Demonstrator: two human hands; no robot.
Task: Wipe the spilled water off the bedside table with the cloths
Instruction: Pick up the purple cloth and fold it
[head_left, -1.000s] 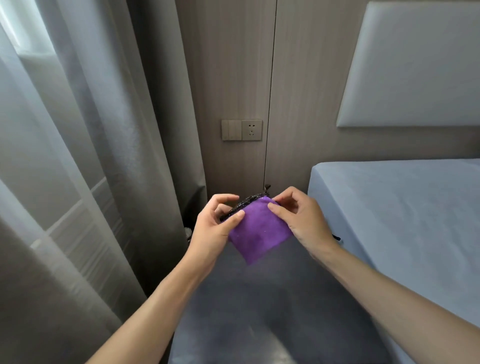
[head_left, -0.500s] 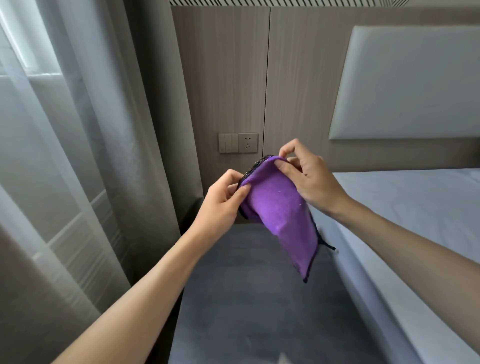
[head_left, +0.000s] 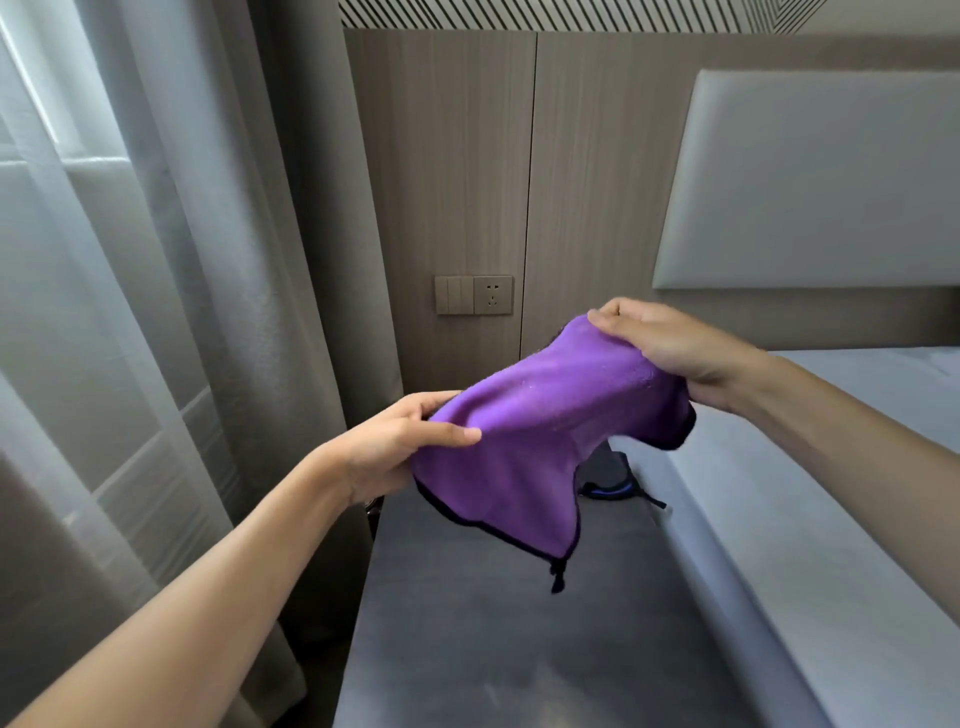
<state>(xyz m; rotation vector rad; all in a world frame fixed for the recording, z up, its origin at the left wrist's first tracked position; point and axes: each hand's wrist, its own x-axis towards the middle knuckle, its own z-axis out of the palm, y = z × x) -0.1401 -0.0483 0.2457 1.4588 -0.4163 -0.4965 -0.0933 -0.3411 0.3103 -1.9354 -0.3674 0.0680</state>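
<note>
Unfolded and lifted off the table (head_left: 493, 649) within the last second; cloth (head_left: 535, 421) pinched at opposite edges by fingers of left hand (head_left: 384, 452) and right hand (head_left: 670, 348). Ready for wiping.

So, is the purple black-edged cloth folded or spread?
Spread: the purple cloth hangs stretched between left hand and right hand, lower corner drooping.

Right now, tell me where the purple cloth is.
In the head view the purple cloth hangs mid-frame above the bedside table, held between the left hand and the right hand, left of the bed.
</note>
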